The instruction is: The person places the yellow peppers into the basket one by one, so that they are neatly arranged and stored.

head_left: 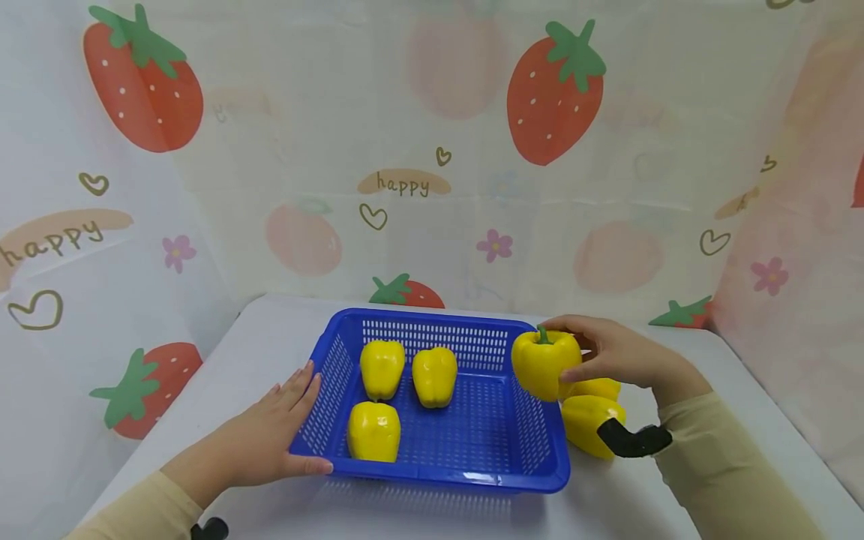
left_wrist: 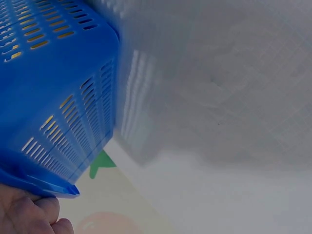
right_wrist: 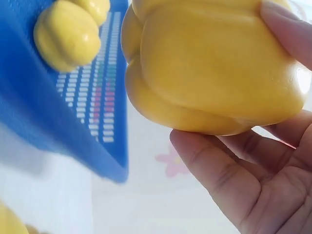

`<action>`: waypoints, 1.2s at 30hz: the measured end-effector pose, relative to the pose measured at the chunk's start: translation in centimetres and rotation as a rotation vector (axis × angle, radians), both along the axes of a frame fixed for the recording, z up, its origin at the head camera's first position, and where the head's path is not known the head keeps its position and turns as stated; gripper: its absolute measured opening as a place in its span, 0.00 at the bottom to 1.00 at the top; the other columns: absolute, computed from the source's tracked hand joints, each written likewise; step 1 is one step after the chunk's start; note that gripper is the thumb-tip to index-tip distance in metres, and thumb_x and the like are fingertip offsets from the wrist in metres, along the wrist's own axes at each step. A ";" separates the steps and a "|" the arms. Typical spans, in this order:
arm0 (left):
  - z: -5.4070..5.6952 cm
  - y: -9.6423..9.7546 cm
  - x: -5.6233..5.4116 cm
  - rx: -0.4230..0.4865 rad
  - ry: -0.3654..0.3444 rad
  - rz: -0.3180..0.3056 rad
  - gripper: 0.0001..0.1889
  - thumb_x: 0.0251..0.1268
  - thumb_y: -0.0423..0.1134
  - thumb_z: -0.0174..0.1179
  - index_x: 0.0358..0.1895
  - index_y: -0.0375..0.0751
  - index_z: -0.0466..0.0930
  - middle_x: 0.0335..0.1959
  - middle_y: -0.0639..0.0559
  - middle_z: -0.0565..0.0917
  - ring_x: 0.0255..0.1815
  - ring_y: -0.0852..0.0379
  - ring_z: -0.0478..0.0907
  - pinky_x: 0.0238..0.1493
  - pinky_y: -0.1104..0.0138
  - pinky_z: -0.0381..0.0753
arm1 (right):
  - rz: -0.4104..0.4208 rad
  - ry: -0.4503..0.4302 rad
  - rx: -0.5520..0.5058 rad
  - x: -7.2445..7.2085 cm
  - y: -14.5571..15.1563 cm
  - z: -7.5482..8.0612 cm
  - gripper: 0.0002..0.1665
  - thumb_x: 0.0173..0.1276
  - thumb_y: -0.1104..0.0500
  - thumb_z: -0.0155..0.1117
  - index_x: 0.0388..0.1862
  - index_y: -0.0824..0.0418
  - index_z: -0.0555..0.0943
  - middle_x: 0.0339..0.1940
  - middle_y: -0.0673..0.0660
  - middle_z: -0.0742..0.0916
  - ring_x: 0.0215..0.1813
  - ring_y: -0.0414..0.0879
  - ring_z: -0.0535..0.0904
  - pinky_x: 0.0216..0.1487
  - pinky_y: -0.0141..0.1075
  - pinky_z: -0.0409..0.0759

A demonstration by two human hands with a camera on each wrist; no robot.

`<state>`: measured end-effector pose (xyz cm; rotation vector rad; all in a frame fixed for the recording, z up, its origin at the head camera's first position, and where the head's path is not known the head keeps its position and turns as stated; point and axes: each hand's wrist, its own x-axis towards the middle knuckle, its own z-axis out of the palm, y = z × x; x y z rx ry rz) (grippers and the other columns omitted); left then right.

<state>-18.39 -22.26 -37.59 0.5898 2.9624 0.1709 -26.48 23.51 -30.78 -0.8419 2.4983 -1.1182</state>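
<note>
My right hand [head_left: 617, 352] grips a yellow bell pepper [head_left: 544, 361] with a green stem, thumb on one side and fingers on the other. This pepper [right_wrist: 214, 63] is held over the right rim of a blue plastic basket [head_left: 466, 474]. My left hand [head_left: 263, 427] rests at the basket's left rim, fingers extended along the side and thumb at the front corner. In the left wrist view its curled fingertips [left_wrist: 36, 212] show beneath the rim. Inside the basket lie three yellow bell peppers: a back left one [head_left: 382, 369], a middle one [head_left: 435, 376] and a front left one [head_left: 374, 431].
Outside the basket's right side, a yellow bell pepper [head_left: 592, 424] lies on the white table [head_left: 270, 337], with another [head_left: 597, 388] just behind it, partly hidden by the held one. A printed curtain [head_left: 432, 247] with strawberries and hearts stands behind and beside the table.
</note>
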 end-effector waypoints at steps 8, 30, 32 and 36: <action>-0.2 -0.1 0.0 -0.001 0.009 -0.004 0.62 0.39 0.80 0.45 0.71 0.35 0.43 0.73 0.40 0.41 0.73 0.43 0.41 0.67 0.47 0.48 | 0.041 -0.028 -0.004 -0.4 -3.3 -0.4 0.39 0.52 0.52 0.71 0.62 0.56 0.67 0.51 0.56 0.78 0.48 0.51 0.77 0.50 0.40 0.78; -0.6 -0.2 -0.2 0.002 0.029 -0.008 0.63 0.38 0.81 0.44 0.72 0.36 0.43 0.73 0.41 0.41 0.73 0.44 0.42 0.67 0.47 0.48 | 0.089 -0.050 0.003 -0.8 -10.4 -2.6 0.39 0.49 0.48 0.73 0.61 0.51 0.70 0.53 0.49 0.77 0.50 0.46 0.75 0.51 0.38 0.77; -0.6 -0.2 -0.2 0.003 0.025 -0.006 0.63 0.38 0.81 0.44 0.72 0.36 0.43 0.73 0.41 0.41 0.73 0.44 0.42 0.67 0.47 0.48 | 0.080 -0.046 0.013 -0.8 -10.8 -2.8 0.39 0.49 0.48 0.73 0.61 0.50 0.70 0.54 0.49 0.77 0.51 0.47 0.74 0.52 0.39 0.77; -0.7 -0.2 -0.3 0.004 0.022 -0.004 0.63 0.38 0.81 0.44 0.72 0.36 0.43 0.73 0.41 0.41 0.73 0.44 0.41 0.67 0.47 0.48 | 0.036 -0.050 0.065 -0.9 -11.5 -3.4 0.38 0.47 0.46 0.74 0.59 0.47 0.72 0.54 0.48 0.77 0.52 0.46 0.73 0.53 0.40 0.76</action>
